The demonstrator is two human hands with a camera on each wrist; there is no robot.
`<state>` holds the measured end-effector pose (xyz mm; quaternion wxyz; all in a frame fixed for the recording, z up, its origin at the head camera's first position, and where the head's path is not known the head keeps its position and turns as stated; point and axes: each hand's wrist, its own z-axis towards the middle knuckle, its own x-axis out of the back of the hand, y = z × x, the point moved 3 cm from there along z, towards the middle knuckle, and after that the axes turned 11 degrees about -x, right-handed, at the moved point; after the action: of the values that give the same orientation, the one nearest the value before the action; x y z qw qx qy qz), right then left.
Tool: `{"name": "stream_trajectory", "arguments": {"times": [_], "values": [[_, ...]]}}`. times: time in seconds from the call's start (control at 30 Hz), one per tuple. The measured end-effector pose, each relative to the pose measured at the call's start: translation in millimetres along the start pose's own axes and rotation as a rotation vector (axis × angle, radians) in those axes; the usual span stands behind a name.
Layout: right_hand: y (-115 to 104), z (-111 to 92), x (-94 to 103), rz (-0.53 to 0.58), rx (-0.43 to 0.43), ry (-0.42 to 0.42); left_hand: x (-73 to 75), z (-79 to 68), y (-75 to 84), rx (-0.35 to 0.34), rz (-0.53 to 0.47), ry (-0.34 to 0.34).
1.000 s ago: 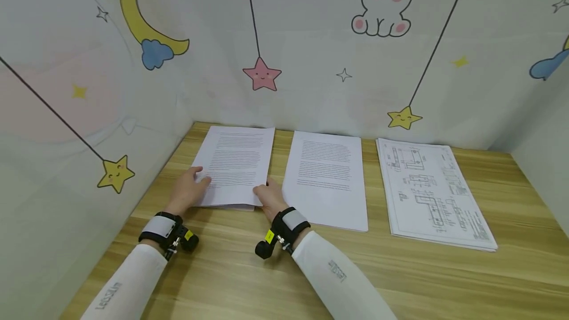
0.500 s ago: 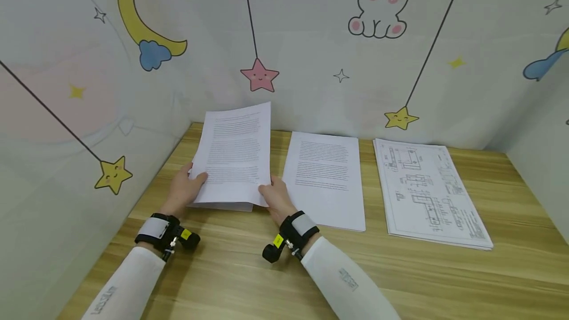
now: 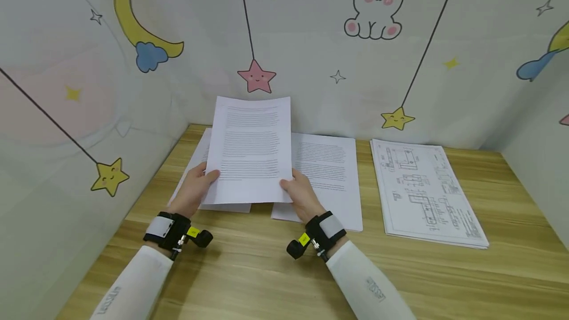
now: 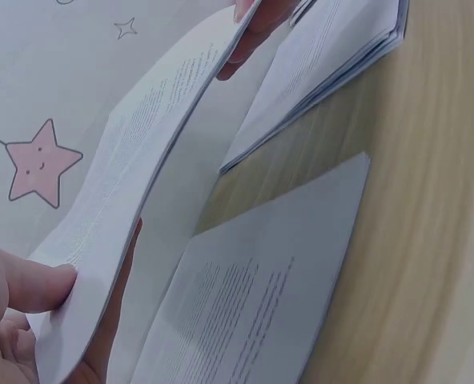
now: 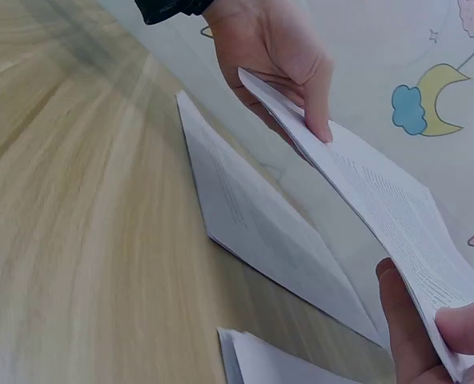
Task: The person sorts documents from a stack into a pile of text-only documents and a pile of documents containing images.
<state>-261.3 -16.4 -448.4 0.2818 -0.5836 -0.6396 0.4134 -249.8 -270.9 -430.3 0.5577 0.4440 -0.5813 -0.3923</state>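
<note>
Both hands hold a thin stack of printed paper (image 3: 251,152) in the air, tilted with its text facing up. My left hand (image 3: 191,191) grips its left edge, the thumb (image 4: 41,286) on top and fingers underneath. On the right edge, my right hand (image 3: 304,194) pinches the stack the same way, as the right wrist view shows. Below the held stack lies another printed stack (image 3: 228,208) on the left, partly covered. A middle stack of text pages (image 3: 329,177) sits to the right, its left part hidden behind the held paper.
A stack of technical drawings (image 3: 426,194) lies at the right of the wooden table (image 3: 249,270). White walls with cartoon prints, among them a pink star (image 3: 257,77), stand close behind and to the left of the papers.
The hands have lifted the upper papers off the left stack and carried them rightward. A printed stack is now uncovered at the left. The middle and drawing stacks stayed put.
</note>
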Motion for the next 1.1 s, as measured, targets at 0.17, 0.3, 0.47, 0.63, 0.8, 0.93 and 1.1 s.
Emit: {"name": "stream_trajectory", "arguments": {"times": [0.17,0.3,0.47,0.63,0.8,0.93,1.1], "values": [[-6.1,-9.8,27.3,-0.048,0.039,0.062,-26.1,1.8,7.2,-0.065,-0.055,-0.053],[-7.2,-16.2,50.5,-0.134,0.053,0.121,-47.8,4.1,9.4,-0.096,-0.060,-0.101],[-10.2,-22.1,80.0,-0.241,0.091,0.164,-72.5,8.4,13.9,-0.111,-0.066,-0.130],[-14.0,-30.5,104.4,-0.329,0.116,0.211,-93.4,11.4,21.0,-0.110,-0.071,-0.144],[-12.5,-39.3,120.7,-0.426,0.091,0.242,-108.3,10.2,25.7,-0.124,-0.067,-0.175],[-10.6,-46.2,131.3,-0.497,0.076,0.256,-118.2,10.0,26.7,-0.136,-0.056,-0.211],[-7.2,-54.8,144.7,-0.577,0.081,0.248,-129.3,10.8,28.6,-0.168,-0.028,-0.265]]}}
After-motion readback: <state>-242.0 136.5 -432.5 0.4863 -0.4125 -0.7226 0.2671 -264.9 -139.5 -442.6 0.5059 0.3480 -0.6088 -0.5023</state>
